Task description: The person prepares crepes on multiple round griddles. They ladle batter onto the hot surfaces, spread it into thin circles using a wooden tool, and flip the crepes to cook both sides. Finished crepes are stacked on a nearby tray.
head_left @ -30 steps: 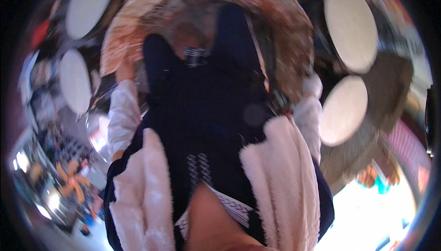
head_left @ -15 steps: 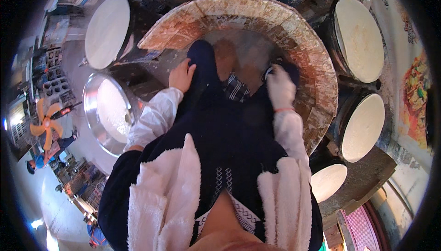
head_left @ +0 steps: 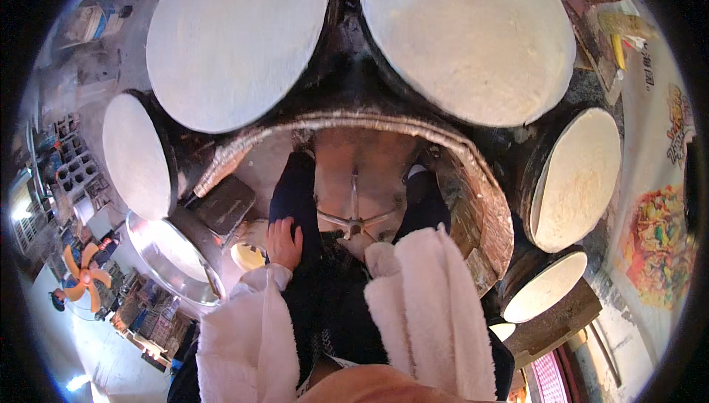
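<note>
My left hand [head_left: 284, 243] lies on my dark-trousered left leg [head_left: 289, 193], its fingers stretched out and holding nothing. My right hand [head_left: 358, 245] is low between my legs, close to a metal star-shaped base [head_left: 356, 224] on the floor. Its fingers are small and partly hidden, so I cannot make out their grip. A white towel [head_left: 425, 300] hangs down over my right forearm. Around me stand round griddles, each topped with a pale flat sheet; the two largest are the far left one [head_left: 236, 41] and the far right one [head_left: 469, 41].
A curved, crusted rim [head_left: 491, 204] wraps around my legs. At the left stand a steel basin [head_left: 210, 285] with white contents and a smaller bowl [head_left: 247, 257]. More griddles line the left [head_left: 139, 156] and right [head_left: 577, 181]. An orange-bladed fan [head_left: 86, 277] is farther left.
The view has tilted, so the far griddles look larger and the floor base shows. My right hand has moved from my right knee to between my legs. My left hand stays on its leg.
</note>
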Demonstrator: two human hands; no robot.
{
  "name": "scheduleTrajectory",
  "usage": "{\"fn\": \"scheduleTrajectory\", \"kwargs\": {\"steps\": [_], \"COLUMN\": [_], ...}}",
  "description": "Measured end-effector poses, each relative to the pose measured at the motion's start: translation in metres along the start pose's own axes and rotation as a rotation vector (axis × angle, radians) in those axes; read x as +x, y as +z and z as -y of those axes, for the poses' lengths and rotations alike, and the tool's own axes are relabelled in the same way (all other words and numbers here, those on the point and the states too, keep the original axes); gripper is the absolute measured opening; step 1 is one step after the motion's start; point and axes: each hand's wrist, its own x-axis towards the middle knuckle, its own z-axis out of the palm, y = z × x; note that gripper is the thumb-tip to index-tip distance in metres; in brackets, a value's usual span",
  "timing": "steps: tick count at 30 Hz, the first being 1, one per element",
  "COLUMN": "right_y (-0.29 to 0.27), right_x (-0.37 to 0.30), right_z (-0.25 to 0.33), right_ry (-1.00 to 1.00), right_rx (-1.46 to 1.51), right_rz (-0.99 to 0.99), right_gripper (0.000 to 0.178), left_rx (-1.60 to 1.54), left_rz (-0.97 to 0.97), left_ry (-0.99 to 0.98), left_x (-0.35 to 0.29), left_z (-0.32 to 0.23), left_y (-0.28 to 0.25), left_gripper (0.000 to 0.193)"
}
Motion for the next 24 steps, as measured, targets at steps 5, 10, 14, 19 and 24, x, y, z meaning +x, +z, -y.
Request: {"fn": "scheduleTrajectory", "kwargs": {"steps": [5,10,14,19,24], "right_y": [-0.034,-0.047,-0.041,-0.032,-0.093], "right_x": [0.001,0.003,0.002,-0.004,-0.077], "right_z": [0.023,0.03,0.026,0.01,0.032], "right_ry": [-0.001,-0.051,-0.096,-0.172,-0.083], "right_rx": [0.099,0.144,-0.009,-0.283,-0.264], "right_rz": [0.03,-0.025,0.012,-0.166,-0.709], "right_gripper": [0.04,0.04,0.043,0.058,0.047], "left_rx": [0.059,0.007,-0.019,-0.074,-0.087], "left_rz": [0.072,-0.097,-0.187,-0.293,-0.23], "left_ry": [-0.109,-0.042,0.042,0.208,0.404], "left_x": [0.009,0.021,0.031,0.032,0.042], "left_z": [0.0,-0.002,0.002,0.006,-0.018], "left_y": [-0.027,-0.037,-0.019,0.001,0.025], "left_gripper": [0.024,0.023,0.021,0.021,0.024]}}
